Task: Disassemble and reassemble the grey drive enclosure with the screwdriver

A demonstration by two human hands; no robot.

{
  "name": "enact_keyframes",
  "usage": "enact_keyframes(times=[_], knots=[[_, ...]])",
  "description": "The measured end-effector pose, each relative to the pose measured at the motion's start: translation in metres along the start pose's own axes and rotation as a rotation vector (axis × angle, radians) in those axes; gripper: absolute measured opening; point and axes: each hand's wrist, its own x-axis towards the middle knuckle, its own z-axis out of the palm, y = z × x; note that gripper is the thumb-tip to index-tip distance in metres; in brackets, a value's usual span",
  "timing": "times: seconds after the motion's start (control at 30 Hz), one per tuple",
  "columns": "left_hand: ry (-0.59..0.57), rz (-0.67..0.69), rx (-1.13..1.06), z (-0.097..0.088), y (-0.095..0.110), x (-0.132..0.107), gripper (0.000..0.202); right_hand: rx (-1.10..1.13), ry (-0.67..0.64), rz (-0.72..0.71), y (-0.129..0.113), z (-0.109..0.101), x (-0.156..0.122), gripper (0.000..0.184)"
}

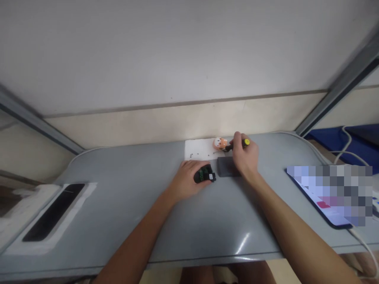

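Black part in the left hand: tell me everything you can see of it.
The black part is small and dull, plastic by its look, with green, circuit-board-like areas exposed and a small white square near its right end. The left hand grips its left end, fingers on the far side and thumb on the near side. It sits left of the dark grey block, a narrow gap between them. Whether it touches the grey tabletop and its finer details cannot be told.

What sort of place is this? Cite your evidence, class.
Probably a glossy grey desk for small electronics work. The left hand holds a black device with green parts; the right hand a black-and-yellow tool, likely a screwdriver; tiny dark pieces, perhaps screws, lie on white paper.
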Motion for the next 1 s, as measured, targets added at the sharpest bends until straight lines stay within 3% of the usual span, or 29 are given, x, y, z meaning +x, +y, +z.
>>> enact_keyframes(times=[0.27, 0.47, 0.7, 1.0], knots=[[-0.012, 0.000, 0.002, -0.001, 0.002, 0.001, 0.052, 0.283, 0.126, 0.095, 0.001, 0.003, 0.003, 0.052], [-0.017, -0.008, 0.025, -0.004, 0.001, -0.002, 0.051, 0.360, 0.086, 0.157, -0.004, 0.002, 0.001, 0.048], [0.193, -0.032, 0.039, 0.000, -0.001, 0.000, 0.025, 0.373, -0.041, 0.183, -0.017, 0.005, -0.008, 0.054], [0.319, -0.045, -0.047, 0.002, -0.008, 0.005, 0.006, 0.365, -0.130, 0.191, -0.020, 0.006, -0.012, 0.050]])
